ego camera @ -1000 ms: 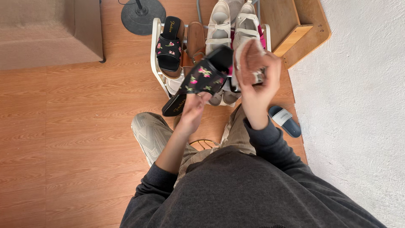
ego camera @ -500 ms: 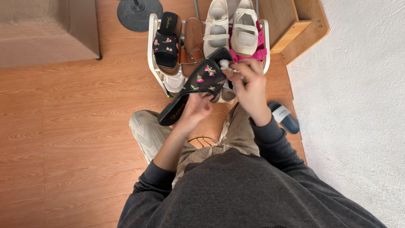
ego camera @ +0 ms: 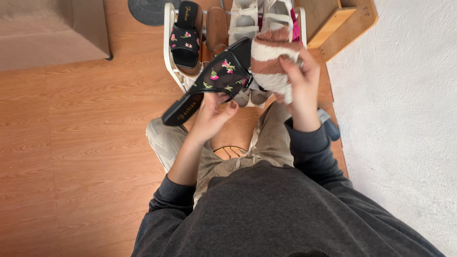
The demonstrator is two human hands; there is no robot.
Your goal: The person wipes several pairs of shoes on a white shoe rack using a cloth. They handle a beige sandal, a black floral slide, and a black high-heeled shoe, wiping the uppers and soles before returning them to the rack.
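Black flowered sandal gripped by left hand, striped cloth bunched in right-hand fingers against it; wiping judged underway, its mate already racked.

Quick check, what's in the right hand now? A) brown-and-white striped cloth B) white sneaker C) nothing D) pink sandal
A: the right hand grips a fuzzy brown-and-white striped cloth against the toe of the black floral sandal, which the left hand holds from below.

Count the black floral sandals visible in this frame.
2. One black floral sandal is held up in the left hand; its match sits on the white shoe rack, far left. Others could be hidden behind the striped cloth.
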